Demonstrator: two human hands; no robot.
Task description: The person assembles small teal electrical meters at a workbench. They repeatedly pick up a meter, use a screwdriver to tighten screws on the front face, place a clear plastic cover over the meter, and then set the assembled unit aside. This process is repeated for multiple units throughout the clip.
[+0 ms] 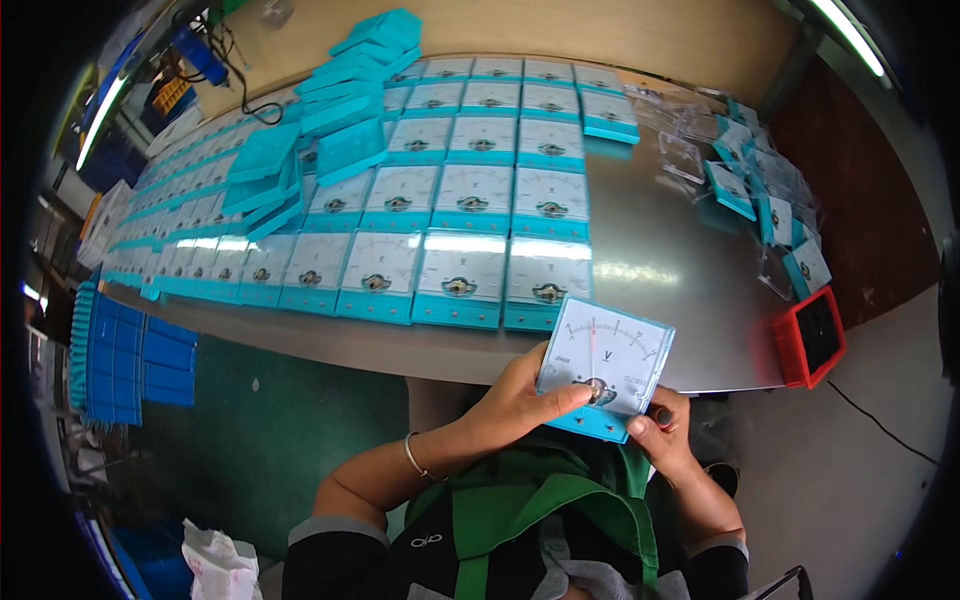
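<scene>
Two hands show in the head view, both at one meter (pixel 625 345), a square panel with a white dial and a turquoise base. The left grip (pixel 515 402) is closed on the meter's lower left part, its thumb laid across the dial's lower part; the fingers behind are hidden. The right grip (pixel 672 432) is curled around a small dark round-ended thing (pixel 663 417), too little seen to name, its thumb touching the meter's lower right corner. Held between the two, the meter is turned slightly clockwise, face up.

Beyond the grips stretches a shiny metal worktop (pixel 645 275). Ahead and to the left of the left grip, rows of similar meters (pixel 465 262) lie side by side, with stacked turquoise cases (pixel 350 152) on top of some. Farther ahead and right of the right grip are clear covers (pixel 680 157) and a loose heap of meters (pixel 731 188). Nearer on that right side, a red bin (pixel 791 352) sits at the worktop's edge. Well left of the left grip stands a blue crate (pixel 115 355).
</scene>
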